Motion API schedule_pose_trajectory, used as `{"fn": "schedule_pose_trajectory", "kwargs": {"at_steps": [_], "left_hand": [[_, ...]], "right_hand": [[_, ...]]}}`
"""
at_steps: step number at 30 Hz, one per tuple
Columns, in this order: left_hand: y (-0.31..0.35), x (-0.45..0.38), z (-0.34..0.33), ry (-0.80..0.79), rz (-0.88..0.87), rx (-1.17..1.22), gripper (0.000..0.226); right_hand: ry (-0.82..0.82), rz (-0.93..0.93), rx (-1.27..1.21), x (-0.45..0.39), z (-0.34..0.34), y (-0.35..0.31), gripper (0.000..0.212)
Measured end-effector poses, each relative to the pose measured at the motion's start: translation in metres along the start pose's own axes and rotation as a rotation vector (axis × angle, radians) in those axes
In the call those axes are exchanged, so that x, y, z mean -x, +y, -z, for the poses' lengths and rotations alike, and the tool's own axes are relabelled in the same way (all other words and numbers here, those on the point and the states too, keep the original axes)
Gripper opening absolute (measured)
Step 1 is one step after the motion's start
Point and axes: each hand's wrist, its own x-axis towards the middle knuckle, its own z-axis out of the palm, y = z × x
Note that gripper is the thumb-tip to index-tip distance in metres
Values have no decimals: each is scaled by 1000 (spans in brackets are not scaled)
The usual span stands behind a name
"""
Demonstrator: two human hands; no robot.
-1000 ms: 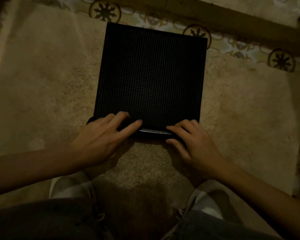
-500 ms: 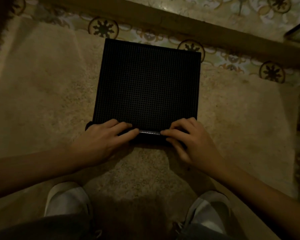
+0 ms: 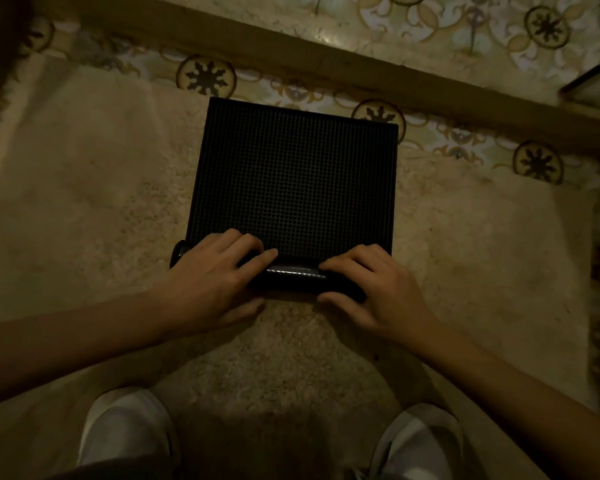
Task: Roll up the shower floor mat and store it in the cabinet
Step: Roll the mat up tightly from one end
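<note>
A black grid-textured shower floor mat lies flat on a beige shaggy rug. Its near edge is curled into a tight roll that runs left to right. My left hand presses on the roll's left part, fingers over the top and thumb at the near side. My right hand grips the roll's right part the same way. The roll's left end sticks out beyond my left hand. No cabinet is in view.
Patterned floor tiles lie beyond the rug, with a wooden strip crossing the top. My two white shoes stand on the rug at the bottom. A glass-like corner shows at the upper right.
The roll at the mat's near edge has grown thicker and moved away from me, so the flat part is shorter. Both hands travelled forward with it.
</note>
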Motion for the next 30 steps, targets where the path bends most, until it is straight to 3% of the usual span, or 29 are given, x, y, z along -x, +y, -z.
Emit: {"fn": "schedule_pose_trajectory", "kwargs": {"at_steps": [2,5,11,16,25,30], "left_hand": [[-5,-7,3,-5,26,-32,72],[-12,-15,5,-21,-3,-19,62],[-22,-19,8,14,-29,40,50],[-8,-19,10,40,21,-40,54],[-28,-38,2,48,86,34,46],[-30,-42,-2,92,142,-3,46]], "right_hand": [[-26,3,-45,-9,6,4,41],[-70,27,-62,-22,16,10,43],[-24,-13,110,-27,18,7,47],[-2,-47,217,-32,14,2,47],[205,-91,290,-55,0,-5,20],[128,-18,284,-47,-3,6,56]]}}
